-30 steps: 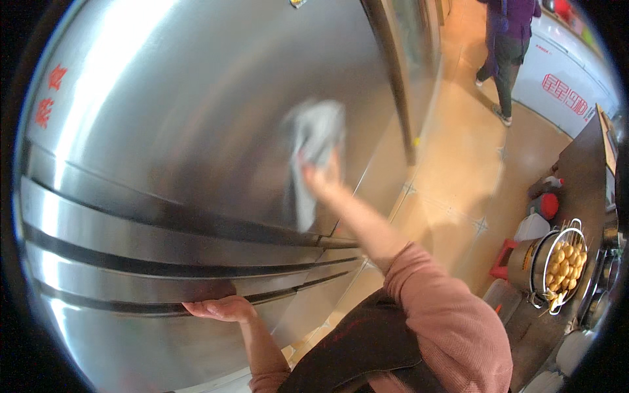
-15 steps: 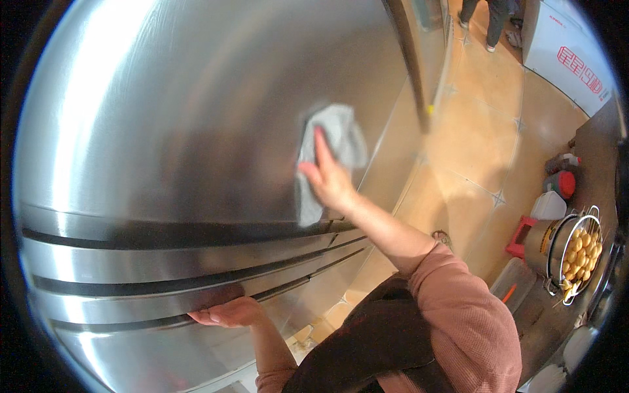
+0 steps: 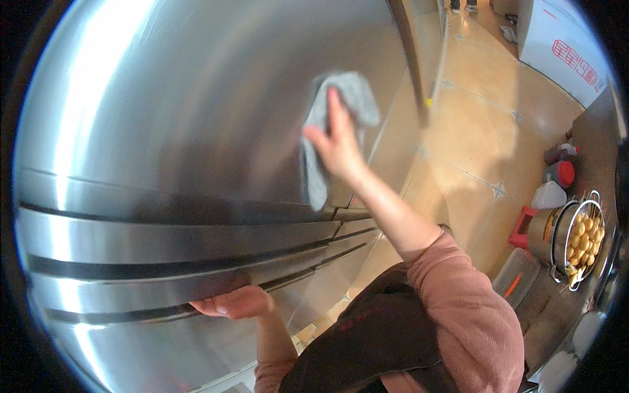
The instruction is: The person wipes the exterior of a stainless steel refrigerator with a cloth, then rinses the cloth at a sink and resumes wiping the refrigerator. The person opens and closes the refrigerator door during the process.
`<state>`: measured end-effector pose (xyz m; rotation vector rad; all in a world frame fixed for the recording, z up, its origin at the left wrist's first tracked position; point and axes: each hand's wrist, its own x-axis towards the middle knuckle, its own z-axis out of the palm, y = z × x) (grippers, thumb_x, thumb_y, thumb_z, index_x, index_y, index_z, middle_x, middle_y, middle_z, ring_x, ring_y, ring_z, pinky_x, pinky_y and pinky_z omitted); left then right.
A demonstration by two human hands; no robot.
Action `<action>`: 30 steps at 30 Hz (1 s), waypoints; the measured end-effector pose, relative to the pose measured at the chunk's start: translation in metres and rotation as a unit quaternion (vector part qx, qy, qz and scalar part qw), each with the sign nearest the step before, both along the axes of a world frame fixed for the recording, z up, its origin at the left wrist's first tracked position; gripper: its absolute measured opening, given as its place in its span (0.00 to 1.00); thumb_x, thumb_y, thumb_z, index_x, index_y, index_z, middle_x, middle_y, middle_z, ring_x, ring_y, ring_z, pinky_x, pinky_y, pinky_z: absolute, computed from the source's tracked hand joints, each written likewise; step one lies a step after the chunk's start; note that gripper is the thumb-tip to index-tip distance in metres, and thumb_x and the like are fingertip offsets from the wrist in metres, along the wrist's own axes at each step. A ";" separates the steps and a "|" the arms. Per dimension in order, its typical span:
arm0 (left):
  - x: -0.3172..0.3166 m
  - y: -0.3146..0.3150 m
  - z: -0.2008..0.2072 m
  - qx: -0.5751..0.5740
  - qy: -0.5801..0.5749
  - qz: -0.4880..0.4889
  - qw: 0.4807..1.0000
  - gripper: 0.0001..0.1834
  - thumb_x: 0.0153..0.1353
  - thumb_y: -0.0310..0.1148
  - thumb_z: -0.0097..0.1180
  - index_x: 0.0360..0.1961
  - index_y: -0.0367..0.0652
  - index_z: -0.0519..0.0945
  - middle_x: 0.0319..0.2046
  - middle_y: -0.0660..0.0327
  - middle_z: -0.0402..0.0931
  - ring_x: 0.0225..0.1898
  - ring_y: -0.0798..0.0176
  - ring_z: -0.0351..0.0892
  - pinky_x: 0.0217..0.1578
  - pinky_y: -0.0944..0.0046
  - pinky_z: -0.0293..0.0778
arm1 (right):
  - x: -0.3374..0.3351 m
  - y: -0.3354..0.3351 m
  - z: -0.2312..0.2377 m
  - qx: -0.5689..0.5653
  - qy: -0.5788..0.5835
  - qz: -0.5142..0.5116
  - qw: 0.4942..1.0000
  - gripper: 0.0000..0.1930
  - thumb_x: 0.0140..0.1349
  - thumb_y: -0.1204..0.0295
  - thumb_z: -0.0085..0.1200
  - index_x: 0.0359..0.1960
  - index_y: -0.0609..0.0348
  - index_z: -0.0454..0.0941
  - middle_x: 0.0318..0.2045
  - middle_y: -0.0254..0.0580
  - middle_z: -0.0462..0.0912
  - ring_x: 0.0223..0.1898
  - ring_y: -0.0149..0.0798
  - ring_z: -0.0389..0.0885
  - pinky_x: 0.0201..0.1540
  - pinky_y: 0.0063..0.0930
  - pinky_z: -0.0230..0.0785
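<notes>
A large brushed-steel surface (image 3: 216,118) fills the left side, with several steel bands and dark slots along its lower part. My right hand (image 3: 337,141) presses a grey cloth (image 3: 357,92) flat against this steel, thumb and fingers spread over it. The cloth hangs down past the hand on its left side. Lower down, my left hand (image 3: 236,303) rests palm up at a dark slot (image 3: 131,316) between two bands. Its fingers are stretched out along the steel edge and hold nothing I can see; the fingertips are partly tucked at the slot.
Tan floor tiles (image 3: 478,131) run along the right. A dark counter (image 3: 550,321) bears a pot with a wire basket of yellowish balls (image 3: 585,241), a clear box (image 3: 517,272) and a red-lidded jar (image 3: 560,174). Further off stand a white box-shaped unit (image 3: 563,52) and a person's feet (image 3: 464,9).
My right hand has slid the cloth up across the steel. My left hand stays at the slot. The person at the far end has moved further away.
</notes>
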<state>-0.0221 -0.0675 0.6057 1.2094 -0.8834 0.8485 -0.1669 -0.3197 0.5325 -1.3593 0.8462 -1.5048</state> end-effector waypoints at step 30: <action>0.008 0.004 -0.007 -0.006 -0.040 0.015 0.999 0.34 0.66 0.53 0.34 0.61 0.34 0.59 0.59 0.47 0.60 0.57 0.47 0.64 0.57 0.49 0.64 | -0.033 -0.112 -0.035 0.019 -0.027 -0.101 0.994 0.39 0.61 0.59 0.53 0.68 0.56 0.45 0.64 0.66 0.52 0.67 0.61 0.47 0.66 0.45 0.41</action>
